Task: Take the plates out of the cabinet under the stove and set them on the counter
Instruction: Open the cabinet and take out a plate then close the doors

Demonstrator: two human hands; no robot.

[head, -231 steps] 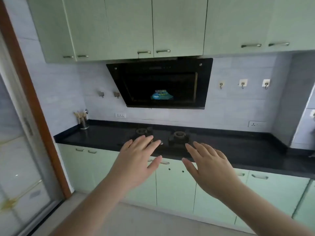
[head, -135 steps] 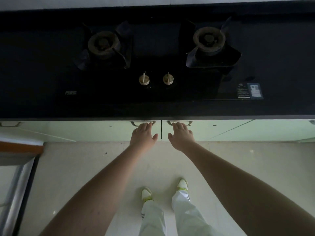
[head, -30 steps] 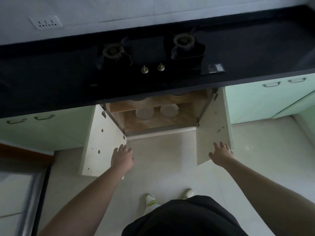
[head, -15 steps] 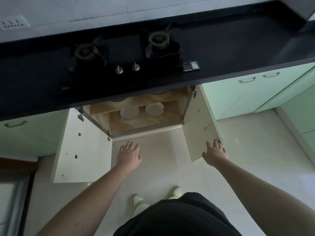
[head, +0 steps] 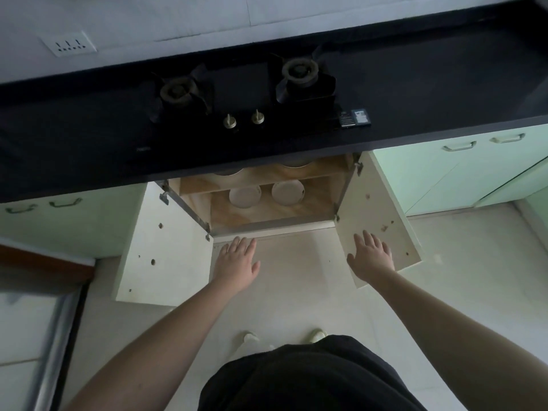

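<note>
The cabinet (head: pixel 267 216) under the stove stands with both doors swung wide. On its lower wooden shelf sit two white plates, the left plate (head: pixel 245 196) and the right plate (head: pixel 288 192), side by side. The rims of two more round dishes (head: pixel 292 165) peek out on the upper shelf, mostly hidden by the black counter (head: pixel 444 84). My left hand (head: pixel 237 266) is flat and empty, fingers spread, just in front of the cabinet's bottom edge. My right hand (head: pixel 372 258) is empty too, fingers apart, over the inner face of the right door (head: pixel 382 209).
The left door (head: pixel 163 250) juts out over the floor. A two-burner gas stove (head: pixel 243 93) with two knobs takes the counter's middle. Pale green cabinets with handles flank the opening. A wall socket (head: pixel 68 44) is at upper left. My feet stand below on the tiled floor.
Both hands have moved forward toward the cabinet opening, the left one leaving the left door's edge. The doors stay wide open and the view has shifted slightly.
</note>
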